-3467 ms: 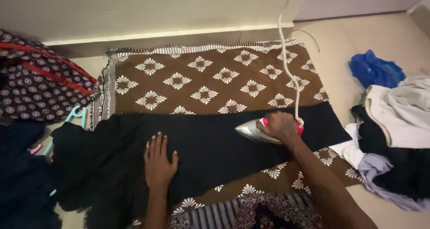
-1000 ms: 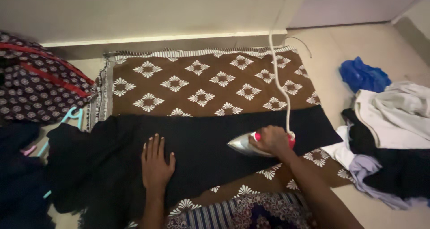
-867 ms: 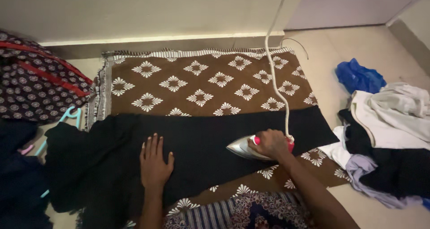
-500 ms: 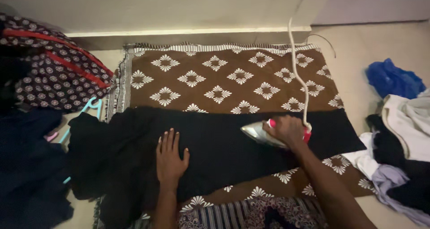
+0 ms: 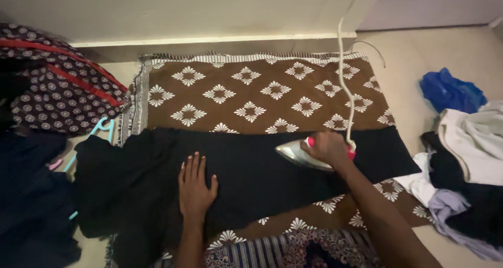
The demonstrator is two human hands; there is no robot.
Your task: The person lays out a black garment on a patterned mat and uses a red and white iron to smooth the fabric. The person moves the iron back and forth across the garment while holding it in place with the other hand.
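Right hand: fingers wrapped round pink-handled iron, soleplate on black cloth. Left hand: fingers together, flat on cloth. Cloth dark, smooth, spread across brown patterned mat.

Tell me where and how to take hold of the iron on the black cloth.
Grip the iron by its pink handle on top, coming down from above, as the right hand does now. Its metal soleplate lies flat on the black cloth with the pointed nose toward the left hand. The white cord rises from the rear, so probably keep the wrist clear of that end.
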